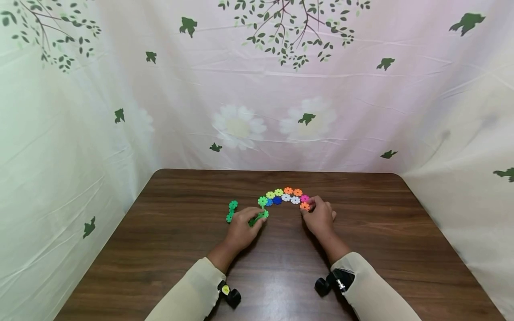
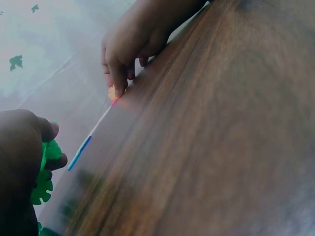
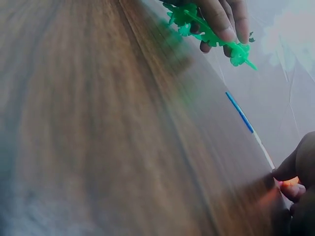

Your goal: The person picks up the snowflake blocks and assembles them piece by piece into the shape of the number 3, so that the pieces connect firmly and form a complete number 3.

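Saw cloth backdrop (image 1: 257, 89), then wooden table (image 1: 192, 191). Found curved row of coloured discs (image 1: 286, 197) lying toward table's far side, between both hands. Judged row at risk of buckling or popped joints, from uneven pressure at its right end; also of a knock askew, from a low dip of left hand near the blue discs (image 1: 277, 200). Noted left hand (image 1: 242, 226) reaching forward, back up, thumb and fingers clamped on green strand (image 3: 208, 36), apparently lifted off table. Noted right hand (image 1: 320, 217) angled inward, thumb and finger pinched on orange disc (image 1: 305, 206) at row's right end, by pink disc (image 1: 304, 198). Could not confirm contact between strand and row. Logged loose green pair (image 1: 231, 211) near left hand, on its outer side.
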`<state>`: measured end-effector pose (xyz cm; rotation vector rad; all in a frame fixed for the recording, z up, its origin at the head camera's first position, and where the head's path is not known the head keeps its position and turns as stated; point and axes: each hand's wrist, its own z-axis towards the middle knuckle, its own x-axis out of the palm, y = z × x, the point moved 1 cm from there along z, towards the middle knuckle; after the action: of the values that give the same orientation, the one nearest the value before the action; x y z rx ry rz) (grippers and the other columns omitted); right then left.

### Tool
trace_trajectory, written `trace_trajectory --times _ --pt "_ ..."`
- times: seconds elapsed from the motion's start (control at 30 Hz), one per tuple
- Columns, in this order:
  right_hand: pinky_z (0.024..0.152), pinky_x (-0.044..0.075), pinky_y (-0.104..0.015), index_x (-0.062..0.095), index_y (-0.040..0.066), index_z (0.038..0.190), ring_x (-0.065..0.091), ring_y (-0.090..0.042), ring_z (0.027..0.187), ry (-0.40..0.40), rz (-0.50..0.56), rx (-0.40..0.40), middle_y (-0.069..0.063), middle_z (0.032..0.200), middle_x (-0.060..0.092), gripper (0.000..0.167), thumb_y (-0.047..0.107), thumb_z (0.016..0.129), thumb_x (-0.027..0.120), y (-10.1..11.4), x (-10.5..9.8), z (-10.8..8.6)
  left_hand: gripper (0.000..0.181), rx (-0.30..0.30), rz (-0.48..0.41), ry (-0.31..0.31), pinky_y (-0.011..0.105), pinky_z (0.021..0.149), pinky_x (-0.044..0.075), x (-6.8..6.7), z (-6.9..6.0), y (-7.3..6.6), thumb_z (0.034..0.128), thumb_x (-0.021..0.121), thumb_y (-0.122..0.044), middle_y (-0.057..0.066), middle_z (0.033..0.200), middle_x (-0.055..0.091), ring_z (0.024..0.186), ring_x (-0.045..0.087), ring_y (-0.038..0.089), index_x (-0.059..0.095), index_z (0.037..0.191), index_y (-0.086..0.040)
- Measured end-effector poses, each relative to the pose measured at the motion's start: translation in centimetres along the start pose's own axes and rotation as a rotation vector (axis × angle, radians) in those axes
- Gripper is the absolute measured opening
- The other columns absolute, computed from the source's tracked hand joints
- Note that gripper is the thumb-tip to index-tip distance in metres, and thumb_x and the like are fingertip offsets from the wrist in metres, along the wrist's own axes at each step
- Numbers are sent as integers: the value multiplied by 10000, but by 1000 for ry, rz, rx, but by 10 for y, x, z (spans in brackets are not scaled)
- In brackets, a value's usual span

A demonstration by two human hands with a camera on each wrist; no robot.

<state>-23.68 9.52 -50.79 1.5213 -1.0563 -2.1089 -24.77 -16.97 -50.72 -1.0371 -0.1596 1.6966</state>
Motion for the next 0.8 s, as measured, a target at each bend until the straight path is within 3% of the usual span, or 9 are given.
trace_trajectory --times 0.17,0.33,0.43,0.6,0.8 --pt "950 292 -558 711 40 1089 656 -366 1004 14 28 -32 -156 993 733 200 128 957 833 3 1 -3 233 -5 -18 6 443 908 666 0 -1 1 949 832 -15 166 1170 814 1097 801 310 810 1180 4" --pt "1016 302 -574 733 40 972 672 -360 954 35 81 -91 -157 957 745 156 151 960 843 7 4 -7 249 1 -31 18 463 943 659 -1 -2 1 943 823 13 180 1192 807 1142 791 335 806 1192 15" --pt "1054 368 -554 778 44 960 684 -316 938 47 108 -140 -137 951 762 129 151 956 850 9 6 -10 255 8 -36 29 471 948 657 -1 -1 1 940 819 26 183 1197 805 1150 787 339 803 1194 19" --pt "879 561 -361 832 57 972 688 -213 929 91 175 -220 -108 981 801 68 119 956 853 14 9 -15 252 9 -36 43 460 959 655 0 0 2 943 821 19 183 1204 803 1166 782 337 802 1194 14" --pt "831 545 -248 839 97 914 678 -150 934 156 234 -304 -66 964 795 36 91 949 847 20 13 -24 244 3 -13 41 455 961 654 1 0 3 941 827 13 183 1201 803 1158 783 340 802 1184 13"
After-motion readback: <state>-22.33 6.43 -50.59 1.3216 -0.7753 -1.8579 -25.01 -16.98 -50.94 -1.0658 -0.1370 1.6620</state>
